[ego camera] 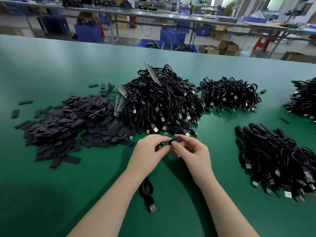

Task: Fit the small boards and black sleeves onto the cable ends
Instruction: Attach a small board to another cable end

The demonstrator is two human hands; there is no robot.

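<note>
Nearest me, a loop of black cable (pixel 146 189) trails down between my forearms, its silver USB plug (pixel 152 207) lying flat on the green tabletop (pixel 51 194). I've got both hands up over it. My right hand (pixel 191 151) has its fingers (pixel 176 144) clamped on a black sleeve (pixel 175 140), a short, matte, flattened tube. My left hand (pixel 150 149) has its fingers pinched together at the sleeve's mouth, on what I take for the cable's other end, though it's mostly hidden.

I'd say I'm at the sleeving step: feeding the end into the tube. Next calls for keeping the mouth open and sliding it straight, no snagging.

A small board (pixel 165 133) lies just beyond my knuckles. Left, a heap of flat sleeves (pixel 68 120); ahead, a glossy tangle of cables (pixel 162 101) with board strips (pixel 152 72) poking out; right, a finished-looking bundle (pixel 277 156).
</note>
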